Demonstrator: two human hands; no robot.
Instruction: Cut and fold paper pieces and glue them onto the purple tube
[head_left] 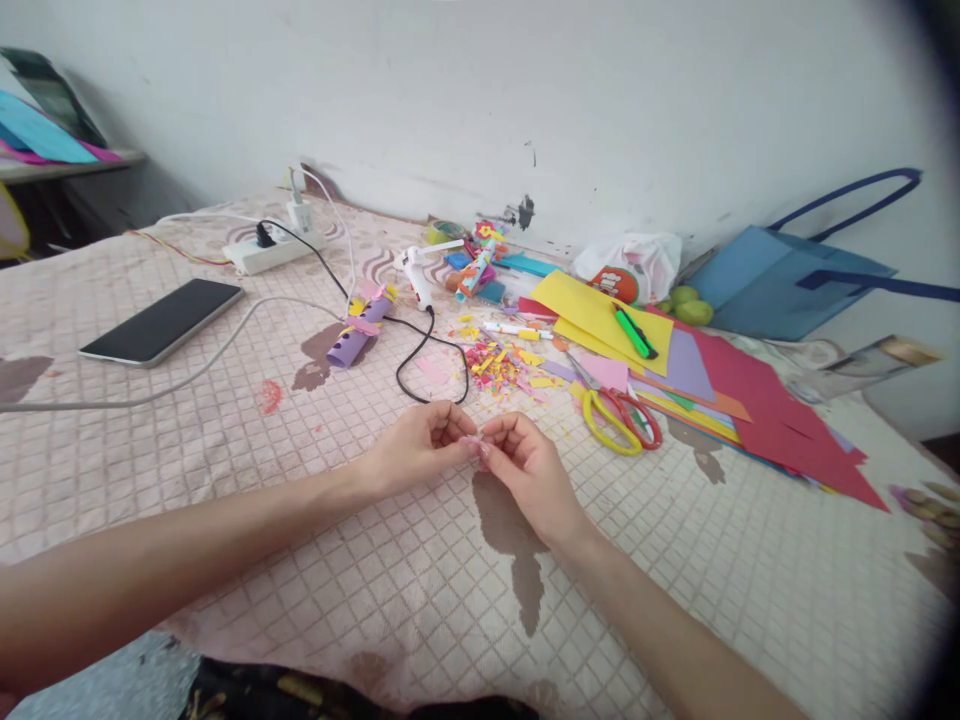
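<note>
Small pink paper piece (pixel 474 441) pinched between fingertips of left hand (pixel 420 445) and right hand (pixel 525 465), both closed on it, just nearer than the scrap pile (pixel 495 365). Purple roll (pixel 358 335) left of pile looks decorated already; scissors (pixel 619 418) right of pile lie idle. Piece seemingly unattached yet.

wall (pixel 600 90): white, scuffed | bed cover (pixel 225 480): pink, quilted | light: even daylight

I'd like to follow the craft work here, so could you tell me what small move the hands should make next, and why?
Probably keep pinching and shaping the small pink piece: both the left hand and right hand meet on it, away from the glue gun.
</note>
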